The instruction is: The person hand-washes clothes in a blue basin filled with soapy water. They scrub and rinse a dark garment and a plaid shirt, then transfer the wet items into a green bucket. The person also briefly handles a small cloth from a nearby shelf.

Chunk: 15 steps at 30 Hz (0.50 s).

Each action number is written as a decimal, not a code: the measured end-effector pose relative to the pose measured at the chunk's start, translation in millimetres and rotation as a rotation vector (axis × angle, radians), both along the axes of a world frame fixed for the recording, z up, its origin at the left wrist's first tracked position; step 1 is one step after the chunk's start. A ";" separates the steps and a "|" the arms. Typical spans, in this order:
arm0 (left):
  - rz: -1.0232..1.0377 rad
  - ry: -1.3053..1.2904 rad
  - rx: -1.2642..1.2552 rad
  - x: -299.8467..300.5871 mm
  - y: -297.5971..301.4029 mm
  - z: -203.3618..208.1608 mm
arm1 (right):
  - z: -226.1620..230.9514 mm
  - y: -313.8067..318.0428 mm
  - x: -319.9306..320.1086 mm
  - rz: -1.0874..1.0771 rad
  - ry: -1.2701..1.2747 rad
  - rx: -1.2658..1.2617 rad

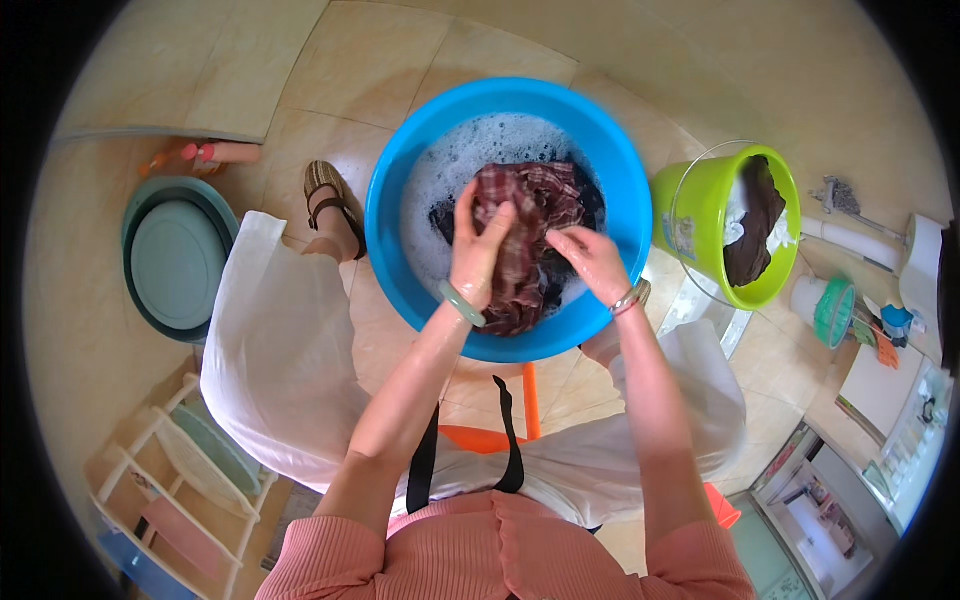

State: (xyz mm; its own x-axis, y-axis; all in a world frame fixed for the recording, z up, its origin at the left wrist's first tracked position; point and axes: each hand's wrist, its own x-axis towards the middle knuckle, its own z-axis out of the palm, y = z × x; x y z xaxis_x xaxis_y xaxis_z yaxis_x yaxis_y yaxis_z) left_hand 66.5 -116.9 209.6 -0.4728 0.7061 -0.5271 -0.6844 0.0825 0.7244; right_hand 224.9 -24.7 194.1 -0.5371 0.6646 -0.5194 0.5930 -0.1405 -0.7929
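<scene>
A dark red plaid cloth garment (525,260) is bunched up, wet, inside a round blue basin (390,270) of sudsy water (480,140). My left hand (477,245) grips the garment's left side, thumb on top and fingers curled behind a fold. At its right side, my right hand (590,258) pinches an edge of the same cloth. Dark navy cloth (588,185) lies in the water beneath and beside the plaid. A pale green bangle circles my left wrist; bracelets are on the right one.
Right of the basin stands a lime green bucket (690,235) with dark and white cloth inside, its wire handle hanging down. Nested grey-green basins (180,260) and pink bottles (225,152) are at the left. A white rack (180,490) sits at the lower left. Tiles (360,70) cover the floor.
</scene>
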 end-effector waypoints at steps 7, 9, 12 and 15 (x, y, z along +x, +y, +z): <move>-0.378 0.506 0.399 34.6 5.7 89.3 | 99.9 -27.6 3.9 -0.135 0.252 0.016; -0.398 0.515 0.466 42.8 5.7 119.0 | 127.8 -30.2 10.8 -0.102 0.184 0.205; -0.539 0.438 0.430 38.2 1.5 159.9 | 150.6 -34.2 16.8 -0.110 0.123 0.357; -0.688 0.834 0.284 30.9 -1.7 183.1 | 161.7 -28.0 18.0 -0.275 0.137 0.293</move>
State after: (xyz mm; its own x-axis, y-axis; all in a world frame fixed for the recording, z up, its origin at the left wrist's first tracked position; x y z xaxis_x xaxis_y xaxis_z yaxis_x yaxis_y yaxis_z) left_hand 97.4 -118.6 392.7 -0.0652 0.9979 -0.0047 0.1526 0.0146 0.9882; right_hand 242.9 -52.7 355.8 -0.3704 0.9016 -0.2236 0.4510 -0.0359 -0.8918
